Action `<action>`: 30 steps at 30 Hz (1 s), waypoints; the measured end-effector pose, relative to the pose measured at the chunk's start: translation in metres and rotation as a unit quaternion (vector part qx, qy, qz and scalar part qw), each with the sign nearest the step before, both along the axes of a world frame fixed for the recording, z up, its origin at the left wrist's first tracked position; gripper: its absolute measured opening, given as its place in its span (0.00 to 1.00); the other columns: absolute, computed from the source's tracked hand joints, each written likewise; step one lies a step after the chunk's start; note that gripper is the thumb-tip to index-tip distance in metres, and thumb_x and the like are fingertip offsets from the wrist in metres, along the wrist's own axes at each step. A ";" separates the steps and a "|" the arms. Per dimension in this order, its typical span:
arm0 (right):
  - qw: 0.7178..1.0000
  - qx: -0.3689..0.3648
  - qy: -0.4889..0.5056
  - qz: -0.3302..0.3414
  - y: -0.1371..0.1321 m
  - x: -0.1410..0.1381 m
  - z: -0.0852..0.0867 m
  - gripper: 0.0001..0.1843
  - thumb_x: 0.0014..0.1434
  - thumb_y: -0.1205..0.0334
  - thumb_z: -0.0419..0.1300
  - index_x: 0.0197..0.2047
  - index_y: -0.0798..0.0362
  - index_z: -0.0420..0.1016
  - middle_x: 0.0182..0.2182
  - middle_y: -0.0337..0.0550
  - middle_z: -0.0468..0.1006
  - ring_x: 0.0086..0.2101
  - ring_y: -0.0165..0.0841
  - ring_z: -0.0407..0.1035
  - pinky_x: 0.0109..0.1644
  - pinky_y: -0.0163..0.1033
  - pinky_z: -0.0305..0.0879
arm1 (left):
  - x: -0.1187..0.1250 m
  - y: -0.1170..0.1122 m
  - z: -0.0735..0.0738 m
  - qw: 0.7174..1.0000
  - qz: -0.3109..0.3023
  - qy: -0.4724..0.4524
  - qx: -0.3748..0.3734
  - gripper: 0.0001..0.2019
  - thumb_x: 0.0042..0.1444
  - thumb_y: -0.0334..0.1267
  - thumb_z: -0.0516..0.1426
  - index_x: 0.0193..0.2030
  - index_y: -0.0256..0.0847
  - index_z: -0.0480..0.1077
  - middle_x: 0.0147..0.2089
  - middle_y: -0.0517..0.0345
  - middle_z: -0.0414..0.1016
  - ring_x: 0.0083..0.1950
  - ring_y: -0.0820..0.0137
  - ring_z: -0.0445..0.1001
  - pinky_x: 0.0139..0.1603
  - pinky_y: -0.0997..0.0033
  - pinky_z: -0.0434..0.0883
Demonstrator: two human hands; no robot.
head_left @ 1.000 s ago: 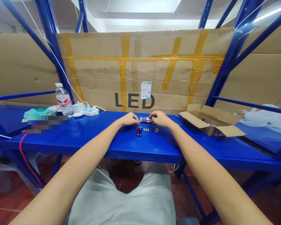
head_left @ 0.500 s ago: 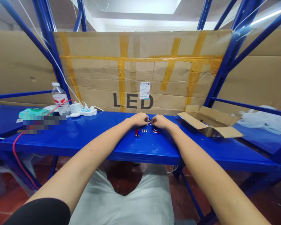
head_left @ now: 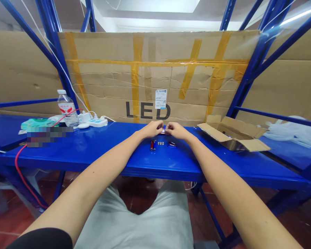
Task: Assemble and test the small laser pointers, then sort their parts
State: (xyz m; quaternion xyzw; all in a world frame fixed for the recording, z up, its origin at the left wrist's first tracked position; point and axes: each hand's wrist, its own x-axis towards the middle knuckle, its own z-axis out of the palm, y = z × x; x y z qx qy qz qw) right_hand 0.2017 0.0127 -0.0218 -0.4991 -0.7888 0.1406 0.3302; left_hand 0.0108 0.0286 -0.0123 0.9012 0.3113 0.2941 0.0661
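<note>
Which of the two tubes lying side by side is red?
The left tube, farther from the small silver discs; the right tube, next to those discs, is blue.

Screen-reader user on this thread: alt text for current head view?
A person's bare left hand and right hand nearly meet at small shiny reddish pieces on a blue workbench. Nearer the person lie red and blue metallic cylinders, small silvery pieces and coloured clips; an open brown cardboard box sits right.
</note>
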 end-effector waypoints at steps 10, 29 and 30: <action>0.999 -0.011 -0.031 0.027 -0.010 -0.004 0.006 0.08 0.52 0.72 0.59 0.36 0.58 0.77 0.27 0.40 0.78 0.29 0.29 0.69 0.34 0.32 0.62 | -0.004 -0.010 0.003 0.998 0.021 0.056 -0.009 0.08 0.59 0.41 0.53 0.36 0.38 0.69 0.35 0.54 0.75 0.36 0.68 0.70 0.35 0.71 0.62; 0.975 0.005 -0.212 -0.070 -0.009 0.008 0.006 0.18 0.50 0.77 0.56 0.40 0.55 0.81 0.36 0.47 0.82 0.34 0.32 0.71 0.35 0.31 0.58 | 0.001 -0.004 0.005 0.974 -0.010 0.225 -0.026 0.06 0.52 0.31 0.59 0.34 0.38 0.79 0.31 0.53 0.77 0.33 0.68 0.73 0.37 0.72 0.64; 0.975 0.004 -0.211 -0.068 -0.009 0.007 0.006 0.18 0.50 0.77 0.55 0.40 0.55 0.81 0.36 0.47 0.82 0.34 0.32 0.71 0.35 0.31 0.58 | 0.003 -0.005 0.006 0.973 -0.012 0.230 -0.026 0.06 0.52 0.30 0.59 0.33 0.38 0.79 0.30 0.53 0.77 0.32 0.68 0.73 0.37 0.72 0.64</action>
